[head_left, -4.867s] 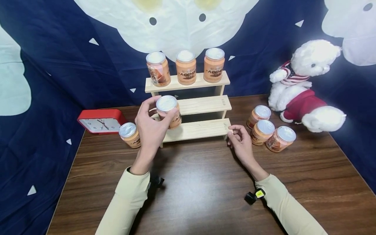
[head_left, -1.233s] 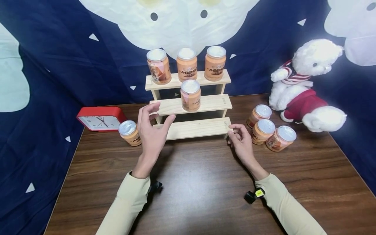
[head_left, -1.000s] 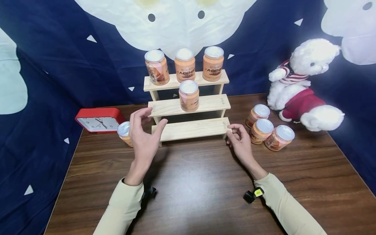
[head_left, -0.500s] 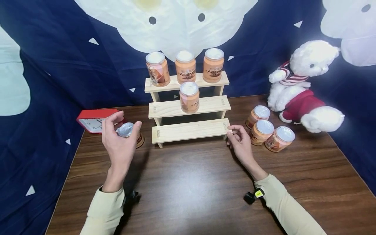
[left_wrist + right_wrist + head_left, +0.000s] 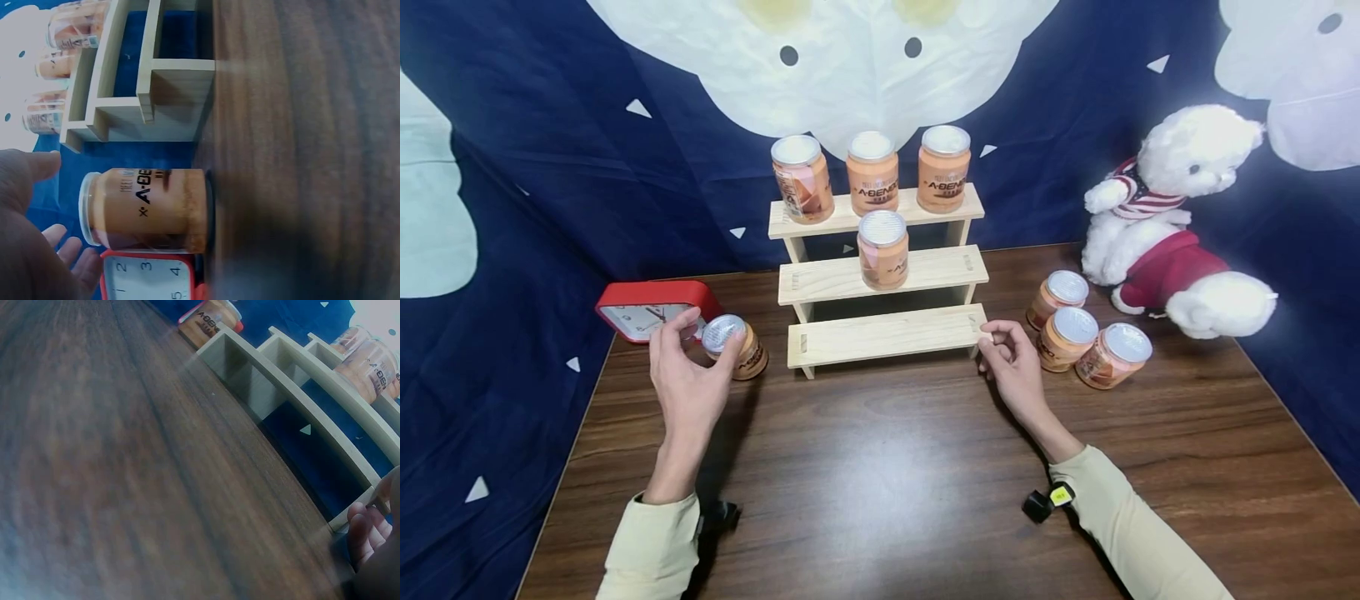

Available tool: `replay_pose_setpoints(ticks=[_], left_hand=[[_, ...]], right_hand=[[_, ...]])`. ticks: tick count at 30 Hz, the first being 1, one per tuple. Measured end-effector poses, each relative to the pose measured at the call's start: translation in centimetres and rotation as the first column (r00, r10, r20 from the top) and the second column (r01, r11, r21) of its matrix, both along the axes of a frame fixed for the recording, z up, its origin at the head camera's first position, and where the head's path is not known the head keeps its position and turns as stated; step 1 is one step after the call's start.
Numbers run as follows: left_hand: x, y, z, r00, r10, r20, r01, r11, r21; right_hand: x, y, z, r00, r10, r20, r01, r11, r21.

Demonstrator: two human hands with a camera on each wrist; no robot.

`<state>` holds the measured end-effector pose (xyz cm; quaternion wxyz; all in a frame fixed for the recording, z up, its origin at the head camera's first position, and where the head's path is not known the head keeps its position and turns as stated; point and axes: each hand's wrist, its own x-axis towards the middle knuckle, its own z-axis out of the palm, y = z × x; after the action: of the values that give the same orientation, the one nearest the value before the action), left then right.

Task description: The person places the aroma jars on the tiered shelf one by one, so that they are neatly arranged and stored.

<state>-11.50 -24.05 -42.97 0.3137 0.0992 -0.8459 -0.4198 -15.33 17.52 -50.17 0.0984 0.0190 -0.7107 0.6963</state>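
The wooden table (image 5: 925, 483) carries a three-step wooden rack (image 5: 880, 275), which serves as the landmark here. The work shown seems to be filling that rack with orange jars, and I judge it a little under half done. Three jars (image 5: 871, 172) stand in a row on the rack's top step and one jar (image 5: 883, 248) stands alone at the middle of the second step; the bottom step is bare.

Four jars remain on the table. Three jars in a cluster (image 5: 1078, 329) lie just right of the rack, and a single jar (image 5: 735, 346) stands just left of it, upright.

Further right of the rack sits a white plush bear (image 5: 1176, 221) in a red jumper; left of the rack, behind the single jar, stands a red clock (image 5: 651, 310), very close to it.

The left hand (image 5: 688, 379) has its grip spread wide around the single jar's silver lid, thumb on one side, fingers on the other; the wrist view shows gaps, so it holds nothing yet. The right hand (image 5: 1013, 367) rests loosely curled at the right end of the rack's bottom step, fingertips touching the wood. Nothing blocks the free steps.
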Motion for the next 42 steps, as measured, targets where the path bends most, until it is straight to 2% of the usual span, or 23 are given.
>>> replay_pose_setpoints(ticks=[7, 18, 29, 37, 42], left_hand=[[-0.1, 0.0, -0.5, 0.995, -0.003, 0.101, 0.001, 1.000, 0.018], [-0.2, 0.1, -1.5, 0.986, -0.011, 0.165, 0.011, 1.000, 0.004], [-0.5, -0.3, -2.3, 0.988, 0.002, 0.152, -0.012, 0.998, 0.066], [-0.4, -0.2, -2.4, 0.990, 0.011, 0.141, -0.029, 0.992, 0.122], [-0.4, -0.2, -2.4, 0.991, 0.018, 0.132, -0.035, 0.992, 0.125]], right_hand=[[0.0, -0.1, 0.0, 1.000, 0.005, -0.003, -0.005, 1.000, -0.007], [0.0, 0.0, -0.1, 1.000, 0.004, -0.009, -0.004, 1.000, 0.001], [-0.1, 0.1, -0.2, 1.000, 0.008, -0.016, -0.008, 1.000, 0.000], [-0.1, 0.0, -0.2, 1.000, 0.011, -0.022, -0.011, 1.000, -0.010], [-0.1, 0.0, -0.3, 1.000, 0.008, -0.024, -0.008, 1.000, -0.009]])
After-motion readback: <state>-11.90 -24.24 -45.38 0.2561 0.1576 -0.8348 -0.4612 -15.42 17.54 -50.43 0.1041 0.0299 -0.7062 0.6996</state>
